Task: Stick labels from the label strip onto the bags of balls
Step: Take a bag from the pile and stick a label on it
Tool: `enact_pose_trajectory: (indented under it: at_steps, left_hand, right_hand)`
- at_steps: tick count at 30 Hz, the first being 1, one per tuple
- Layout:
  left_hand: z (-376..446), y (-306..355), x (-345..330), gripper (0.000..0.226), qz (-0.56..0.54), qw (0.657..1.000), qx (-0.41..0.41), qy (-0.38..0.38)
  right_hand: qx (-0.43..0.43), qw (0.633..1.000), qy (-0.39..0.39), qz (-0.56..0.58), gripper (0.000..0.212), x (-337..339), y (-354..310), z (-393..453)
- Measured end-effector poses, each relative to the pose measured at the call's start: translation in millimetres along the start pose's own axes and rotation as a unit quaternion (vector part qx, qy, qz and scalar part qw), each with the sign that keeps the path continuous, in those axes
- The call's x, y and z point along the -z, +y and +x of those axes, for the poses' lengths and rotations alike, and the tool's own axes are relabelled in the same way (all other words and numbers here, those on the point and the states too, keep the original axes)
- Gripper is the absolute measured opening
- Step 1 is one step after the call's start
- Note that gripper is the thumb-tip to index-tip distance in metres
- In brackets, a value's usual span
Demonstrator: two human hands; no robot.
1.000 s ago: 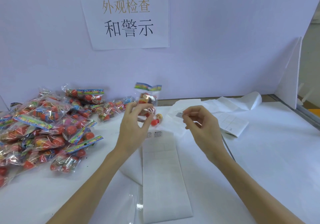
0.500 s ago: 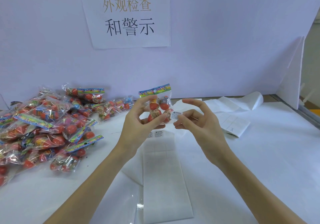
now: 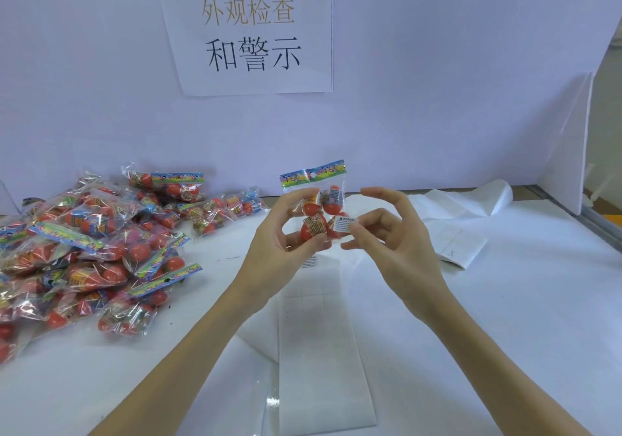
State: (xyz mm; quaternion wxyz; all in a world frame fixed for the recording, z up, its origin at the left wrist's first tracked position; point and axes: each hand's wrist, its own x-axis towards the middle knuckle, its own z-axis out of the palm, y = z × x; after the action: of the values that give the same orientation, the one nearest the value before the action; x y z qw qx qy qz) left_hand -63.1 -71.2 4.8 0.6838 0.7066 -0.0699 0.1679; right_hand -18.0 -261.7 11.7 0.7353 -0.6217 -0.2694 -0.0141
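Bag pile (image 3: 91, 250) left; bare table (image 3: 521, 317) right

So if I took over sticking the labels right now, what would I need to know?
Left hand: its fingers grip one bag of balls, held upright above the label strip.
Right hand: pressing a white warning label onto the bag's lower right side.
Pile of bags: lies on the table's left side.
Done: the label sits on this bag.
Left: smooth it down, put the bag aside, peel the next label, and do the others. I cannot tell which pile bags already have labels.
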Motion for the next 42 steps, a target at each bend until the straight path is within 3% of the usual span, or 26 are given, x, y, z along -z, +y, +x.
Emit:
enact_pose_trajectory:
  at_steps: [12,17,26,32,42]
  left_hand:
    - [3.5,-3.0,9.2,0.061,-0.081,0.996,-0.014,-0.019]
    - [6.5,-3.4,16.5,0.07,0.022,1.0,-0.006,-0.011]
    - [0.3,-5.8,4.8,0.074,0.037,0.997,-0.005,-0.062]
    - [-0.9,-5.0,2.3,0.07,0.047,0.998,-0.001,-0.049]
    - [-3.2,-8.9,-6.9,0.068,0.013,0.999,-0.001,0.035]
  right_hand:
    - [-0.094,0.995,-0.004,-0.046,0.038,11.8,4.7,5.0]
    - [-0.057,0.998,0.016,-0.001,0.038,15.0,-0.2,6.2]
    - [-0.052,0.992,-0.019,-0.114,0.045,8.0,4.6,3.0]
    - [-0.051,0.991,-0.012,-0.121,0.046,7.4,8.2,2.1]
    - [-0.045,0.992,-0.027,-0.112,0.044,1.6,9.7,-1.0]
